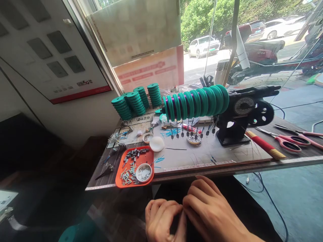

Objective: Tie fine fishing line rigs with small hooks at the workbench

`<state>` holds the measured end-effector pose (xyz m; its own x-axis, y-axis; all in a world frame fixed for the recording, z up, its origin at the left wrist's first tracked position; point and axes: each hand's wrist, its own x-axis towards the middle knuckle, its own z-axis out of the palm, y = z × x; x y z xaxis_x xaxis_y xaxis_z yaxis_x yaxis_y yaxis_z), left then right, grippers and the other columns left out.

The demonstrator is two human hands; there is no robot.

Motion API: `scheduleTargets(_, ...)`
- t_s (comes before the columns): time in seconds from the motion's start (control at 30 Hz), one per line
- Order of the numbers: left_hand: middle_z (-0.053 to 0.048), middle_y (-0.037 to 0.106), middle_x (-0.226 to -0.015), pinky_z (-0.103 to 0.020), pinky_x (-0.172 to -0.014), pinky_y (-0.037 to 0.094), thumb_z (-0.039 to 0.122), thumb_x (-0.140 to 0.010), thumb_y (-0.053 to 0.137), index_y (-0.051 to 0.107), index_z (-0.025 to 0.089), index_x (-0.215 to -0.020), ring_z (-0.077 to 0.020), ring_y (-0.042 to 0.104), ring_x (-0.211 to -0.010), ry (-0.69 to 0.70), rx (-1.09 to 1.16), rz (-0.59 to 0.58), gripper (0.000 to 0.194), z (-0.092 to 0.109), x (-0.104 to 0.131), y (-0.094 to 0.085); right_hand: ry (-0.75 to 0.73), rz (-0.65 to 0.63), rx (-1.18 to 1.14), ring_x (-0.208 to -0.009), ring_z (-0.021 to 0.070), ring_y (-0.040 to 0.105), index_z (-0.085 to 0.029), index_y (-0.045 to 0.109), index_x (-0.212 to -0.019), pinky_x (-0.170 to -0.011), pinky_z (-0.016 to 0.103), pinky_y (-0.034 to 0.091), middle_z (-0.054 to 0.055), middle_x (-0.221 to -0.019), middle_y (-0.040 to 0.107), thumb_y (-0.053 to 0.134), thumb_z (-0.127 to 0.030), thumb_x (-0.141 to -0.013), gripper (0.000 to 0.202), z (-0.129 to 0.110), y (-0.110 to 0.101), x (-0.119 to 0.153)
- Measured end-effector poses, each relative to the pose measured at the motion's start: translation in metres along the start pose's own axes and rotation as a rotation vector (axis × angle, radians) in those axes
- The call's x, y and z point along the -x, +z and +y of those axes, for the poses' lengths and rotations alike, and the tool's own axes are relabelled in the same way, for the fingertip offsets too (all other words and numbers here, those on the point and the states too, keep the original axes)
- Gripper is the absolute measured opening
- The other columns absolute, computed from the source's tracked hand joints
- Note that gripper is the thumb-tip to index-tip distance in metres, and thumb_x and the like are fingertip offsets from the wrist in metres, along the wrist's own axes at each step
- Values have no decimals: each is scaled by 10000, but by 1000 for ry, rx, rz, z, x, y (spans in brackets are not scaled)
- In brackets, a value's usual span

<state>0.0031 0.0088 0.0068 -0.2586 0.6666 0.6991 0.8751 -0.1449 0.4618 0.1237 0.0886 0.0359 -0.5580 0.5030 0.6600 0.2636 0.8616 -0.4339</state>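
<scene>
My left hand (pixel 164 220) and my right hand (pixel 212 210) meet over my lap, just below the table's front edge. Their fingers are curled inward and pressed together at the fingertips; whatever they may pinch is hidden. On the table before them stands a black hand-cranked winder (pixel 244 109) with gears and a dial. Its shaft carries a row of green spools (pixel 196 101) with purple wire between some of them. Several small dark weights hang on thin strands beneath the spools. An orange tray (pixel 121 168) to the left holds metal cylinders, small pins and a white dish (pixel 143 173).
Green disc stacks (pixel 136 102) stand at the back left. A small bowl of metal bits (pixel 193 138) and a white round lid (pixel 156 144) sit mid-table. A red-handled brush (pixel 264 144) and pink-handled scissors (pixel 287 143) lie at the right. Cables (pixel 271 198) trail on the floor.
</scene>
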Motion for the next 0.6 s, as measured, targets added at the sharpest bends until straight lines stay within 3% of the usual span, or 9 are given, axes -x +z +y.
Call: scheduleTargets(0.6, 48, 663, -617, -321, -680, 387, 105, -733, 605, 610, 227, -708, -140, 545, -584, 1, 21, 8, 125, 0, -1, -1, 19, -36, -52, -647, 156, 444, -203, 509, -646, -789, 296, 377, -10, -600, 508, 380, -110, -886, 287, 0, -2, -2)
